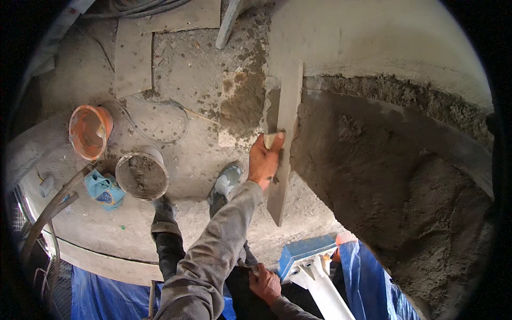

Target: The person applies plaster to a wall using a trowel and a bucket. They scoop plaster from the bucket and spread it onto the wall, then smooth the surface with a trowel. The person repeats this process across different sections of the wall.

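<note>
Two hands in head view: left hand (264, 162) closed round the grip (270, 140) of the board (289, 106), mid-length, likely for balance, mortar (373, 149) just right of it; right hand (265, 285) past board's near end, fingers curled, hold unclear; bucket (142, 176) left of board, probably for reach.

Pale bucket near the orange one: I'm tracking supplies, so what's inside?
Inside the pale bucket sits a rough grey mortar-like mix. It covers the bottom, so its depth and anything beneath it cannot be seen.
</note>
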A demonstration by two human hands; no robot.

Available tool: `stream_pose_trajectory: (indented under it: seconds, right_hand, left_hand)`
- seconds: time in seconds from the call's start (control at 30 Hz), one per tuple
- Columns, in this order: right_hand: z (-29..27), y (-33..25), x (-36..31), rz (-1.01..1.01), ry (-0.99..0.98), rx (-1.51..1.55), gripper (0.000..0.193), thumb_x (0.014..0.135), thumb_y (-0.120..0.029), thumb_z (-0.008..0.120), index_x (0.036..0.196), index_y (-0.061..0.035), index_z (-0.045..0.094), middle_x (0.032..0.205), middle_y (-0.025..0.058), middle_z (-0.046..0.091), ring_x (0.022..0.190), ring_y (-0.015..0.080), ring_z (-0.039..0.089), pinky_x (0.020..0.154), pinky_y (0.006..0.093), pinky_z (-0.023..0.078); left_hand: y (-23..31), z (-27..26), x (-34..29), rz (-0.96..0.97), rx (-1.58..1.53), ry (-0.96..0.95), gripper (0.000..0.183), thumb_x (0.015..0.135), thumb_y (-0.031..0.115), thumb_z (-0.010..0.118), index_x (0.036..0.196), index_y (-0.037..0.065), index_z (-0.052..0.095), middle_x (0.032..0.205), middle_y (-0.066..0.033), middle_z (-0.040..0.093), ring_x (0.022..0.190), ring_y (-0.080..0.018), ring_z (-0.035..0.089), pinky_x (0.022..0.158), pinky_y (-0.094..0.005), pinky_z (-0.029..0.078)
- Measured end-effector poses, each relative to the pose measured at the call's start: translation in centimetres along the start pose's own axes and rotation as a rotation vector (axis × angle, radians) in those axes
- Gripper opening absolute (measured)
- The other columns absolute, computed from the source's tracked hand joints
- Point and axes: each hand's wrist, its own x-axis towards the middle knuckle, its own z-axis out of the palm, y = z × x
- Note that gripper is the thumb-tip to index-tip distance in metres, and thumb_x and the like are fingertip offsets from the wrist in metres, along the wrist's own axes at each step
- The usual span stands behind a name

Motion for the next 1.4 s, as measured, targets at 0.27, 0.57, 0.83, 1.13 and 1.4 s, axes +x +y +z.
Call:
stream_pose_trajectory:
  seconds: [0.27, 0.57, 0.83, 1.13, 1.4]
  right_hand:
    - [0.2, 0.2, 0.5, -0.031, 0.035, -0.024, 0.033, 0.094, -0.032, 0.07, 0.115, -0.0075, 0.062, 0.09, 0.0243, 0.074, 0.083, 0.0484, 0.072, 0.072, 0.0584, 0.057]
    - [-0.7, -0.4, 0.6, -0.033, 0.005, 0.003, 0.036, 0.095, -0.031, 0.068, 0.119, -0.0067, 0.06, 0.098, 0.0255, 0.075, 0.087, 0.0491, 0.072, 0.076, 0.06, 0.057]
    - [-0.8, -0.6, 0.7, -0.089, 0.044, -0.009, 0.037, 0.095, -0.033, 0.069, 0.118, -0.0054, 0.06, 0.097, 0.0261, 0.074, 0.086, 0.0503, 0.072, 0.076, 0.0605, 0.057]
    - [-0.6, -0.8, 0.4, -0.106, 0.057, 0.004, 0.036, 0.094, -0.029, 0.068, 0.121, -0.0065, 0.059, 0.099, 0.0258, 0.075, 0.088, 0.0494, 0.072, 0.077, 0.061, 0.057]
    - [-1.4, -2.1, 0.0, -0.095, 0.03, -0.029, 0.037, 0.095, -0.032, 0.066, 0.123, -0.0087, 0.06, 0.101, 0.0249, 0.075, 0.09, 0.0488, 0.073, 0.08, 0.061, 0.057]
  left_hand:
    - [3.1, 1.4, 1.7, 0.021, 0.123, 0.053, 0.044, 0.103, 0.041, 0.072, 0.113, -0.001, 0.07, 0.099, -0.0074, 0.076, 0.09, -0.0164, 0.067, 0.082, -0.0332, 0.053]
    - [3.0, 1.8, -1.2, 0.188, 0.096, 0.026, 0.045, 0.103, 0.044, 0.072, 0.113, 0.0, 0.07, 0.098, -0.0056, 0.074, 0.089, -0.0147, 0.064, 0.083, -0.033, 0.052]
    - [5.0, 2.7, -2.1, -0.026, -0.026, -0.023, 0.04, 0.103, 0.04, 0.073, 0.118, 0.003, 0.069, 0.103, -0.003, 0.074, 0.093, -0.0132, 0.064, 0.085, -0.0319, 0.051]
    - [6.2, 4.5, -5.2, 0.107, -0.008, -0.027, 0.041, 0.103, 0.044, 0.072, 0.106, 0.003, 0.067, 0.09, -0.0033, 0.073, 0.083, -0.0132, 0.062, 0.078, -0.0316, 0.051]
    - [9.7, 6.2, -11.3, 0.159, 0.03, -0.024, 0.042, 0.104, 0.044, 0.072, 0.104, 0.002, 0.066, 0.088, -0.0056, 0.073, 0.081, -0.0126, 0.062, 0.073, -0.0326, 0.051]
